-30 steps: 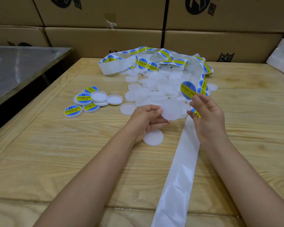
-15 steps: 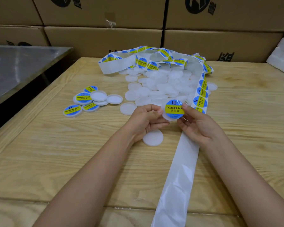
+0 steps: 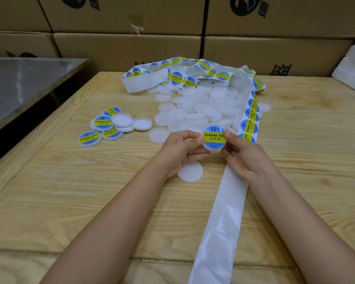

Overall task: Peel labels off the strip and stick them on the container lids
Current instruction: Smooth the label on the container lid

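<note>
We see both hands over the wooden table (image 3: 49,181), and between them there is 1 white lid (image 3: 212,148), lifted a little above the wood. A round blue and yellow label (image 3: 214,137) covers its top and faces us. The left hand (image 3: 180,148) grips the lid by its left edge with curled fingers. The right hand (image 3: 244,154) pinches the right edge, and its thumb tip rests on the label's rim.

The strip (image 3: 219,222) runs from the near edge of the table under the right hand. This near part is bare white backing. Past the right hand it carries labels and goes to the far side, where it lies in loose loops over the pile (image 3: 203,107) of plain white lids.

1 spare lid (image 3: 191,172) lies flat just under the left wrist. To the left, well apart from the hands, 4 finished lids (image 3: 103,121) lie in a small group, with some plain ones touching them.

Brown boxes (image 3: 131,48) stand behind the table, a metal top (image 3: 19,83) is at the left and white foam (image 3: 353,66) at the right.
</note>
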The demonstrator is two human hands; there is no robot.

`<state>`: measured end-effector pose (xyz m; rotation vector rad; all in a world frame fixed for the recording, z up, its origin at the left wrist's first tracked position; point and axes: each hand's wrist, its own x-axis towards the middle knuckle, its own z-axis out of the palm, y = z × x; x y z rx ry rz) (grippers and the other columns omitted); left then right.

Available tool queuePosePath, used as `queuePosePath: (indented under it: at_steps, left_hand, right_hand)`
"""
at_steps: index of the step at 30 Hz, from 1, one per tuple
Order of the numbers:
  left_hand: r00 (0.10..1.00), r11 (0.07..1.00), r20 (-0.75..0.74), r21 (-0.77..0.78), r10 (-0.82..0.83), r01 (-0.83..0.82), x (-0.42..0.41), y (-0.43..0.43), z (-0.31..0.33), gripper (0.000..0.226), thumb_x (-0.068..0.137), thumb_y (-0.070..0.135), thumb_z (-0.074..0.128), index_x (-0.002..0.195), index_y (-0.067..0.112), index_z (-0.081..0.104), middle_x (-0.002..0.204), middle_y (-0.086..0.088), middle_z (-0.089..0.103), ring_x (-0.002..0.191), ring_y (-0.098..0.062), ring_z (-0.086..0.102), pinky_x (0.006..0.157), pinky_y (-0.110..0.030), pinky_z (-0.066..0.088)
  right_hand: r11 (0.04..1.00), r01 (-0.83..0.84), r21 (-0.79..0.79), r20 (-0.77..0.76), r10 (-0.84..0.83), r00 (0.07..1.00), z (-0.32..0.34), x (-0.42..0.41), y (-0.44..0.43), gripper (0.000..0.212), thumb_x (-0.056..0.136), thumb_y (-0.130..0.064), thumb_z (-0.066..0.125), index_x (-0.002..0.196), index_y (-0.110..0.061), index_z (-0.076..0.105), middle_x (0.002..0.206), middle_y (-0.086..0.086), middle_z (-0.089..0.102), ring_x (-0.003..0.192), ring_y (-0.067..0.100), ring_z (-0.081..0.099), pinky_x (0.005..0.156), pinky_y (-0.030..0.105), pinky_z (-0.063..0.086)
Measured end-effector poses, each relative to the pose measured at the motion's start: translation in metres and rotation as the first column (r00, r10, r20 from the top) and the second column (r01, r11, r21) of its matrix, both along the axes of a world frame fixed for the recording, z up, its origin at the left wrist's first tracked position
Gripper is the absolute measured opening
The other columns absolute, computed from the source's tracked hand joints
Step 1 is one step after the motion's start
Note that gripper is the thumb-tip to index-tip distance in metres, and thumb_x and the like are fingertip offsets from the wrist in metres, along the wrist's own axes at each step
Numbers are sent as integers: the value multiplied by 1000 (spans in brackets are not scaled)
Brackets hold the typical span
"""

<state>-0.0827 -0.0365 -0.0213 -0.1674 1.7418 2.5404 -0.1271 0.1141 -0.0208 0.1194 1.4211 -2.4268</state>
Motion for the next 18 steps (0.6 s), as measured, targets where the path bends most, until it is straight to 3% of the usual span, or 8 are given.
queuePosePath:
  at_steps: [10, 15, 18]
  left_hand:
    - [999, 994, -42, -105, 31, -35, 0, 1, -2, 8, 94, 5, 52, 97, -2, 55, 89, -20, 66, 74, -20, 70, 74, -30, 59]
    - [997, 992, -50, -114, 56, -62, -1, 3, -2, 6, 94, 4, 52, 92, 0, 57, 86, -19, 68, 74, -23, 70, 75, -32, 59]
    - [997, 992, -46, -107, 63, -68, -1, 3, -3, 6, 93, 4, 53, 90, 1, 57, 84, -18, 69, 76, -25, 70, 75, -32, 59]
  right_hand:
    - [990, 103, 94, -61, -97, 993, -1, 4, -4, 13, 83, -7, 66, 72, -6, 61, 70, 6, 62, 69, 16, 55, 56, 18, 49]
    - [953, 184, 239, -211, -134, 968, -3, 7, -3, 17, 80, -16, 71, 66, -10, 66, 70, 4, 67, 71, 18, 57, 71, 26, 47]
    - [916, 252, 311, -315, -151, 937, -5, 9, -3, 16, 79, -18, 73, 65, -14, 67, 63, -5, 67, 59, 8, 58, 65, 20, 48]
